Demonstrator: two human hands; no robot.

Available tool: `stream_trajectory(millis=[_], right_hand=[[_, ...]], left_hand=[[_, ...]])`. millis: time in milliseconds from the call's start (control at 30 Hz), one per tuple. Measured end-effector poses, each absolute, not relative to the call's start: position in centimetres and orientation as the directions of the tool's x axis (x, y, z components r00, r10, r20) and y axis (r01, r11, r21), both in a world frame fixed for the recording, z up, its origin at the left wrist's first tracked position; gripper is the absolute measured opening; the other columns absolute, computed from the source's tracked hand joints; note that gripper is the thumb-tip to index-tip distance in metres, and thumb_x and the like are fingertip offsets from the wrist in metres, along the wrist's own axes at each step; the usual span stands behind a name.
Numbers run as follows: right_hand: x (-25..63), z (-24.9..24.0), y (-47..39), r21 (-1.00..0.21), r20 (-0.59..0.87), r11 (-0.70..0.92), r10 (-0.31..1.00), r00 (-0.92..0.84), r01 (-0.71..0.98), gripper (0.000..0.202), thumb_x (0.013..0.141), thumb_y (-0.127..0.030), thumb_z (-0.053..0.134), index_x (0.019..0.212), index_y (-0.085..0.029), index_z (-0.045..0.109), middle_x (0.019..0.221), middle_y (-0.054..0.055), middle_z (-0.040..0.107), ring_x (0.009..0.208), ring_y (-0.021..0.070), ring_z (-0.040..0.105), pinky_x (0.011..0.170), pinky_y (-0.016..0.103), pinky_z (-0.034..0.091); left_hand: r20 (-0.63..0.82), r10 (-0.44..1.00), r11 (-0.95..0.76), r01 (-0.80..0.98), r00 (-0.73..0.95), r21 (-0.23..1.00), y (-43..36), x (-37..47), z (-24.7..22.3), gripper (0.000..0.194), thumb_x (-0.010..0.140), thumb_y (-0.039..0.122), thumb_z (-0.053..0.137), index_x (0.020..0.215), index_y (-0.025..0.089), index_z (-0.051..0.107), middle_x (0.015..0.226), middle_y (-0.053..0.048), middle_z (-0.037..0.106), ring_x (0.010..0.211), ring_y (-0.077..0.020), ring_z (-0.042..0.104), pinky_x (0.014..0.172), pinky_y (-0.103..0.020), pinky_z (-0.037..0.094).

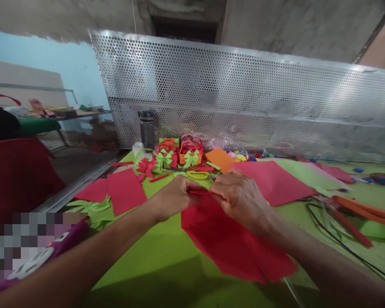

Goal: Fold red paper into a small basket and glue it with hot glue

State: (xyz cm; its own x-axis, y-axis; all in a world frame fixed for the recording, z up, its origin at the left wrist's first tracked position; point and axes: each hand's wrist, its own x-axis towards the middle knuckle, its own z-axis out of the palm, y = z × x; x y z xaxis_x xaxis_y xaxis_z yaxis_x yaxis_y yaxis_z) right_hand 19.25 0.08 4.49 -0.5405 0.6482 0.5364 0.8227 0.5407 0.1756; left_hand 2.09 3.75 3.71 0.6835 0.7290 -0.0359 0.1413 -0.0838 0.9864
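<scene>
A large red sheet hangs at a slant over the green table, its top edge folded or rolled between my hands. My left hand pinches the upper left corner of this sheet. Close beside it, my right hand is closed on the same top edge, fingers curled and knuckles up. The fingertips of both hands are partly hidden by the sheet and the fingers themselves.
Small red and orange baskets with green bows stand at the back beside a dark bottle. Yellow-handled scissors lie before them. Red sheets are on the left, with another red sheet on the right. A perforated metal panel rises behind.
</scene>
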Motion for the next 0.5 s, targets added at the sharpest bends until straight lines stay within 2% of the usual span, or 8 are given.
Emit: stream_trajectory(millis=[100, 200, 333, 500], right_hand=[[19.31, 4.47, -0.04, 0.240, 0.558, 0.569, 0.582, -0.591, 0.787, 0.027, 0.070, 0.002, 0.041, 0.059, -0.017, 0.056, 0.058, -0.001, 0.051, 0.057, 0.0122, 0.039, 0.061, 0.028, 0.025], [19.32, 4.49, -0.24, 0.269, 0.581, 0.573, 0.545, -0.605, 0.774, 0.026, 0.074, 0.000, 0.040, 0.062, -0.017, 0.055, 0.059, 0.000, 0.051, 0.057, 0.0129, 0.037, 0.061, 0.028, 0.025], [19.24, 4.40, -0.39, 0.297, 0.591, 0.583, 0.510, -0.625, 0.757, 0.024, 0.075, -0.001, 0.039, 0.069, -0.017, 0.055, 0.060, 0.000, 0.051, 0.056, 0.0133, 0.035, 0.061, 0.029, 0.025], [19.02, 4.37, -0.56, 0.345, 0.568, 0.571, 0.506, -0.649, 0.745, 0.025, 0.070, 0.002, 0.036, 0.069, -0.017, 0.051, 0.060, 0.001, 0.052, 0.055, 0.0142, 0.037, 0.061, 0.030, 0.025]], left_hand=[[-0.034, 0.715, -0.050, 0.101, 0.698, 0.994, 3.89, 2.07, 3.86, 0.022, 0.067, 0.015, 0.061, 0.086, 0.017, 0.072, 0.075, -0.003, 0.071, 0.068, -0.0167, 0.064, 0.070, -0.028, 0.048], [-0.021, 0.714, -0.062, 0.093, 0.699, 0.994, 4.14, 1.94, 3.92, 0.026, 0.064, 0.012, 0.062, 0.089, 0.015, 0.070, 0.076, -0.003, 0.071, 0.069, -0.0169, 0.064, 0.073, -0.031, 0.048], [-0.038, 0.746, -0.056, 0.119, 0.664, 0.991, 4.23, 1.79, 3.88, 0.031, 0.061, 0.007, 0.060, 0.091, 0.015, 0.065, 0.068, -0.001, 0.068, 0.065, -0.0163, 0.063, 0.064, -0.029, 0.049], [-0.005, 0.732, -0.080, 0.093, 0.681, 0.992, 4.14, 1.70, 3.85, 0.021, 0.059, 0.010, 0.064, 0.080, 0.014, 0.061, 0.067, -0.001, 0.066, 0.062, -0.0143, 0.061, 0.059, -0.026, 0.046]])
